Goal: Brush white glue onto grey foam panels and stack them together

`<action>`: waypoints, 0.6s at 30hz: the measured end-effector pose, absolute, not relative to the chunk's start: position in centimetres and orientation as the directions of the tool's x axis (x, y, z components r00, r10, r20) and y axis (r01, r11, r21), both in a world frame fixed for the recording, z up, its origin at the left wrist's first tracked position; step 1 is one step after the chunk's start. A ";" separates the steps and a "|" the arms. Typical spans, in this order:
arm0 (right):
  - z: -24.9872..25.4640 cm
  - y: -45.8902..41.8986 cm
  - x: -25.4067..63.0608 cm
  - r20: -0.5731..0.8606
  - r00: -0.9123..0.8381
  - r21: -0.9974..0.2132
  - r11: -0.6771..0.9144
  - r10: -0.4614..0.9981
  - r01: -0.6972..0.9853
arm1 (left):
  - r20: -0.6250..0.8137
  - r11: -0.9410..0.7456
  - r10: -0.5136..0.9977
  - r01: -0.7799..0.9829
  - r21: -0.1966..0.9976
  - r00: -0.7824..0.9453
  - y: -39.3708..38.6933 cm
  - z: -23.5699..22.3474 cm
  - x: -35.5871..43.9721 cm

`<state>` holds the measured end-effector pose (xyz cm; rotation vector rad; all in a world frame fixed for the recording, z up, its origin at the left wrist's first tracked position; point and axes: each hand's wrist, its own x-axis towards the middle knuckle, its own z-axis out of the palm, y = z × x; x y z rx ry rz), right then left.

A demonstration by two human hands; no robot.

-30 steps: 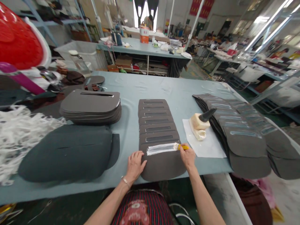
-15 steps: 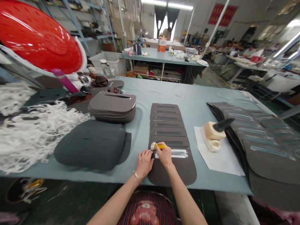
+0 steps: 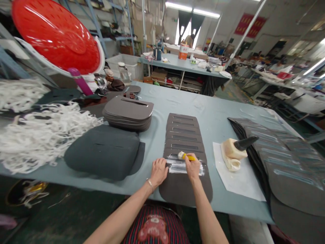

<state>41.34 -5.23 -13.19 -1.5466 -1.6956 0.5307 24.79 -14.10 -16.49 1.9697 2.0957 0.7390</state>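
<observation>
My right hand (image 3: 193,166) is closed on a yellow-handled brush (image 3: 186,156), its white bristles resting above the slot of the nearest brown leather piece (image 3: 186,189). White glue streaks (image 3: 177,166) cover the band around that slot. My left hand (image 3: 158,171) lies flat with spread fingers on the left edge of the same piece. This piece is the front one in an overlapping row of slotted brown pieces (image 3: 183,130) running away from me on the grey-blue table (image 3: 213,115).
A cream glue bottle (image 3: 235,149) with a dark spout lies on white paper (image 3: 237,176) at the right. Beyond it are rows of glued pieces (image 3: 281,159). At the left lie a dark pile (image 3: 104,150), a brown stack (image 3: 128,112), white shreds (image 3: 33,135) and a red basin (image 3: 57,34).
The brush went from the right end of the slot to the left end, then back toward the middle, leaving wider glue streaks. My left hand stayed on the piece's left edge. The camera turned left.
</observation>
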 end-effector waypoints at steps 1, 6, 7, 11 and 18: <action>-13.4 -5.6 39.2 0.238 -0.045 -0.779 0.219 0.970 0.588 | 0.209 -0.002 0.972 0.892 0.452 -0.104 -13.9 -16.5 24.7; -14.7 -5.1 38.7 0.132 -0.079 -0.793 0.153 0.988 0.590 | 0.185 -0.016 0.981 0.914 0.406 -0.065 -13.6 -16.8 24.5; -14.9 -4.6 40.6 0.124 -0.017 -0.770 0.107 0.992 0.628 | 0.184 -0.012 0.981 0.917 0.399 -0.068 -13.6 -16.9 24.5; -14.3 -2.6 48.7 0.169 0.233 -0.649 -0.070 0.958 0.757 | 0.167 0.022 0.982 0.925 0.379 -0.092 -13.7 -16.8 24.7; -12.8 -3.4 46.3 0.110 0.114 -0.769 0.012 0.987 0.639 | 0.162 0.030 0.982 0.934 0.356 -0.093 -13.6 -16.7 24.7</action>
